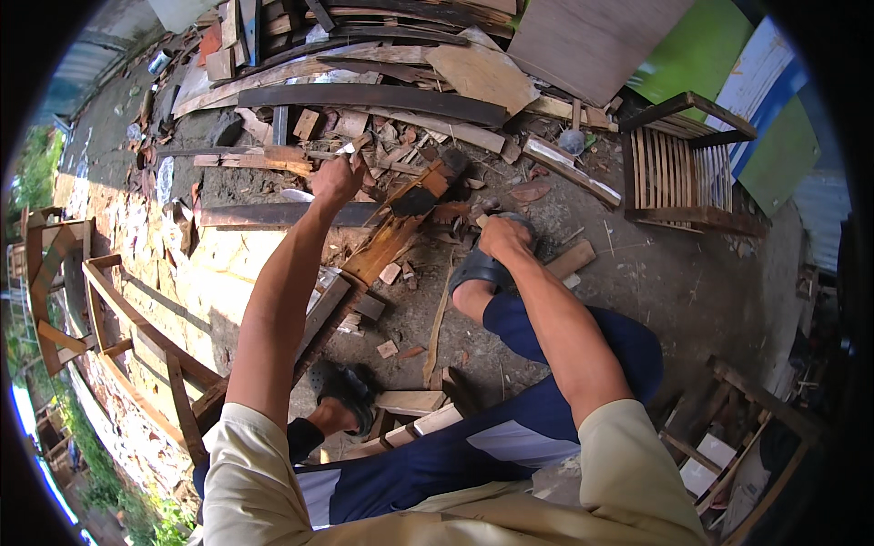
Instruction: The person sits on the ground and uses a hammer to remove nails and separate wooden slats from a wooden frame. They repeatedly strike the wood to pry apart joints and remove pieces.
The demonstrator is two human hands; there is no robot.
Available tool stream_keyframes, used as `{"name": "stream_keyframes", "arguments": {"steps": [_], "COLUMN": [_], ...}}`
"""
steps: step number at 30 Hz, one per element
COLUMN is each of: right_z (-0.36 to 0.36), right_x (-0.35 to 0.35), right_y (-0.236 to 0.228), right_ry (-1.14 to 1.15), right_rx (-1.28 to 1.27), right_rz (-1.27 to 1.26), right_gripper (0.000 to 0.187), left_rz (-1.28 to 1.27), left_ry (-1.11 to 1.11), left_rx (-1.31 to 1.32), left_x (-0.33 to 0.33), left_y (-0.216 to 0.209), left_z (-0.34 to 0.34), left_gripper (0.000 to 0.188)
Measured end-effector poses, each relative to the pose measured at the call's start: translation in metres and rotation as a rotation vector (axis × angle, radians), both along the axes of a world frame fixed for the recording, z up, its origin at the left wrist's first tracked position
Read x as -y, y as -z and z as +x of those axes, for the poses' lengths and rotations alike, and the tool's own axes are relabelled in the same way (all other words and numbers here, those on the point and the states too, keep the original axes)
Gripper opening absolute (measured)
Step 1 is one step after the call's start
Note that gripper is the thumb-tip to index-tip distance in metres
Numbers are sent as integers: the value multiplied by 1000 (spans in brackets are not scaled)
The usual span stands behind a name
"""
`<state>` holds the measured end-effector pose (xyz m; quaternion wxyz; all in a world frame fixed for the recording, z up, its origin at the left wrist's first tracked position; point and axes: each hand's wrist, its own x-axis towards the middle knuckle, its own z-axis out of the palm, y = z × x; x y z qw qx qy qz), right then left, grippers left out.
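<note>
My left hand (337,179) is closed in a fist left of the far end of a weathered wooden beam (382,253). A short pale wooden end (360,143) juts out above this fist; the rest of what it grips is hidden. My right hand (503,238) is closed beside my dark clog (482,270), right of the beam. A small light stub shows at its fingers, and a reddish-brown strip (451,212) lies between it and the beam; I cannot tell whether they are one piece. The beam slants away from me between my feet, its far part dark, its middle yellowish brown.
Planks and scrap wood (373,98) are heaped at the far side. A slatted wooden frame (678,168) stands at right, and wooden chair frames (137,318) at left. Offcuts and chips litter the ground; a low wooden piece (410,402) lies near my legs.
</note>
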<state>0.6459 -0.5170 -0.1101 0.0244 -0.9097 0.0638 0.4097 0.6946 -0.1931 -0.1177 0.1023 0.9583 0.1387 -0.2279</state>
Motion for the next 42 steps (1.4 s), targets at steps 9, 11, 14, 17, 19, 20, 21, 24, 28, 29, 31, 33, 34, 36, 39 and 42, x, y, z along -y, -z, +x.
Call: {"name": "stream_keyframes", "arguments": {"steps": [9,11,14,17,19,20,21,24,28,29,31,33,34,36,39,42], "right_z": [-2,-3,2,7,6,5,5,2,5,8,11,10,10,11,9,3], "right_x": [1,3,-4,-5,-6,-6,-5,-2,-3,-5,-6,-22,-31,-13,-4,-2], "right_y": [-3,-3,-11,-7,-4,-3,-3,-1,-4,-10,-14,-21,-21,-9,1,8], "right_ry": [-33,-23,-26,-15,2,1,5,1,16,-49,-50,-77,-85,-25,-4,-3], "right_rx": [-54,-50,-73,-72,-43,-34,-27,7,-38,-89,-104,-97,-88,-84,-44,-10], "right_rz": [15,25,17,12,23,36,47,58,16,-27,-37,-32,-29,-39,-6,5], "right_gripper": [32,32,31,31,31,31,31,31,31,32,31,30,30,30,29,30], "left_rz": [-259,-271,-234,-229,-200,-208,-220,-341,-890,-929,-995,-475,-182,-157,-403,-379], "left_ry": [-209,-184,-109,-51,-13,1,20,69,234,117,-112,-293,-378,-489,-219,-123], "left_rx": [29,19,-25,-40,21,94,165,306,106,121,160,786,1071,637,177,101], "left_x": [111,109,103,98,95,93,94,102,129,141,157,124,104,110,111,119], "left_y": [69,73,75,75,80,82,82,69,32,26,20,70,90,81,63,64], "left_z": [-11,-6,3,12,10,6,-2,-10,4,8,17,35,38,30,20,7], "left_gripper": [48,45,41,40,39,36,34,31,35,35,36,38,39,44,48,47]}}
